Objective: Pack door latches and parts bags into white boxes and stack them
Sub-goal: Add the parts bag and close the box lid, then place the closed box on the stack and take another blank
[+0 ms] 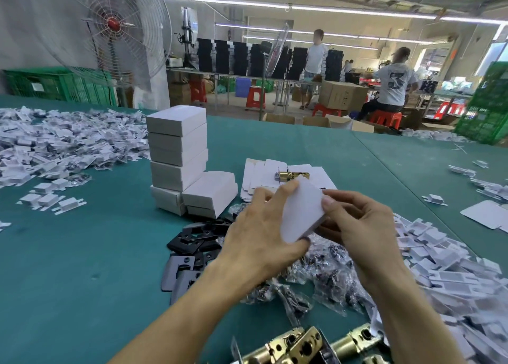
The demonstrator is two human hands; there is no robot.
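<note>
Both hands hold one white box (302, 212) above the table, tilted on end. My left hand (258, 231) grips its left side and lower corner. My right hand (357, 226) pinches its right edge, thumb on top. A stack of closed white boxes (177, 154) stands at centre left, with another box (210, 193) leaning at its foot. Flat box blanks (255, 176) lie behind my hands with a brass latch (292, 175) on them. Clear parts bags (327, 270) are heaped under my hands. Brass latches (299, 347) lie at the bottom edge.
Black strike plates (192, 242) lie left of my hands on the green table (82, 253). White cardboard inserts are piled at far left (63, 141) and at right (445, 267). A standing fan (115, 33), green crates and two people at benches are behind.
</note>
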